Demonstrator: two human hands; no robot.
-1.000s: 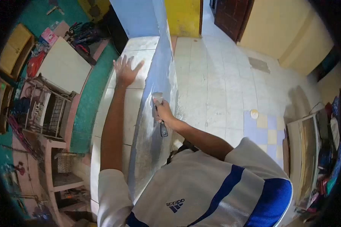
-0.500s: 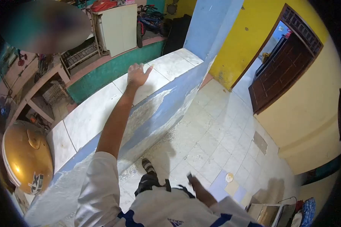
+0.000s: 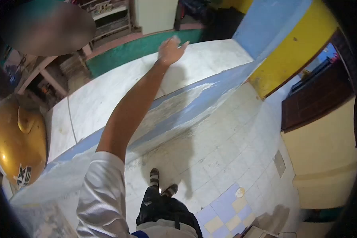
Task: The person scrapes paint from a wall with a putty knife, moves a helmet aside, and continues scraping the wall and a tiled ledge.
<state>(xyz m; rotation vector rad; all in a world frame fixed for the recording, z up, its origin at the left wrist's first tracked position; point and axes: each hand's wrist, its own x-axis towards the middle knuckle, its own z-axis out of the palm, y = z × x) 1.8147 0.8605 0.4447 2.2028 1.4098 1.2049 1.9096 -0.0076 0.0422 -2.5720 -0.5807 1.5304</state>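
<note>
My left arm reaches out over a low wall topped with white tiles. My left hand is over the far edge of that top, thumb apart from the fingers, with nothing held in it. Its fingers are slightly blurred and overlap the green wall behind. A shadow of the arm falls on the tiles. At the left end of the ledge rests a gold helmet with a black-and-white sticker. My right hand is out of the frame.
My feet in striped sandals stand on the pale tiled floor. A blue pillar rises at the ledge's far end. Beyond it, a brown door stands in a yellow wall. A round item lies on blue-and-cream tiles.
The view has shifted, and my left hand has moved across to the ledge's far edge. My right hand, which held a small dark object low down, has left the view.
</note>
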